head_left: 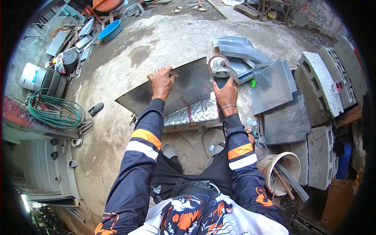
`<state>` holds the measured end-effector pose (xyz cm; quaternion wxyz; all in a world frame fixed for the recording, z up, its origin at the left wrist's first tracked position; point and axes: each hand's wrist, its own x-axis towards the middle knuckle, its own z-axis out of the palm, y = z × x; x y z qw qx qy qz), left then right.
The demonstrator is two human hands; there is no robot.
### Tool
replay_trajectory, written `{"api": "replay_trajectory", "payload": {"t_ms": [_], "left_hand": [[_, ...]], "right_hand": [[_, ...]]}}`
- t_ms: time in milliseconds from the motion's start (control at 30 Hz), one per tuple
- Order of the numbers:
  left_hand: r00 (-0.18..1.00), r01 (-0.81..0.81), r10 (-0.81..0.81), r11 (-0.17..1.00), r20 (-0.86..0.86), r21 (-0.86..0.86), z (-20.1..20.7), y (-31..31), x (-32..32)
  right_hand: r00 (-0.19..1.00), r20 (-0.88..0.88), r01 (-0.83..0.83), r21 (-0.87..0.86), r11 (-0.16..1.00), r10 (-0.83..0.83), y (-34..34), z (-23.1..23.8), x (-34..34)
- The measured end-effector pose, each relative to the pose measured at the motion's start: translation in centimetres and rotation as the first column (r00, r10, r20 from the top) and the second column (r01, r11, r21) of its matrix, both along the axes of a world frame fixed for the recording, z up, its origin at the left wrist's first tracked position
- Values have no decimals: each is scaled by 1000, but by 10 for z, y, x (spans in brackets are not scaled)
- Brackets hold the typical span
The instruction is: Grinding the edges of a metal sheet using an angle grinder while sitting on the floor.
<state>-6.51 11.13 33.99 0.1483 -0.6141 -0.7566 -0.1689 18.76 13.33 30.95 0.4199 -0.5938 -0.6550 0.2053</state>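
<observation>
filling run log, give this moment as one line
left hand: on dark metal sheet | right hand: gripping angle grinder | tread plate: at sheet's near edge | metal pieces: right of grinder

Head-worn fisheye, downward over both hands (161, 83) (226, 96)

From here I can't see much of the grinder (220, 71) under the right hand (226, 95), nor tell whether its disc (211, 60) is spinning. The dark sheet (190, 78) hides part of the patterned plate (204, 111), and my view's top edge cuts off an orange thing (106, 4)
</observation>
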Motion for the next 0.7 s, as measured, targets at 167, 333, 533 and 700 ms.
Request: {"api": "replay_trajectory", "payload": {"t_ms": [167,333,533,700], "left_hand": [[1000,3,-3,1000,-10,1,0,-1,2],[1000,3,-2,1000,-15,2,0,-1,2],[1000,9,-9,1000,-19,7,0,1,2],[1000,15,-15,1000,7,-19,2,0,0]], "right_hand": [[1000,4,9,-22,1000,-9,-5,1,1],[1000,-23,15,-36,999,-16,-9,-3,0],[993,-120,-20,-73,997,11,-23,-20,-3],[993,-114,-34,-102,994,22,-27,-19,-7]]}}
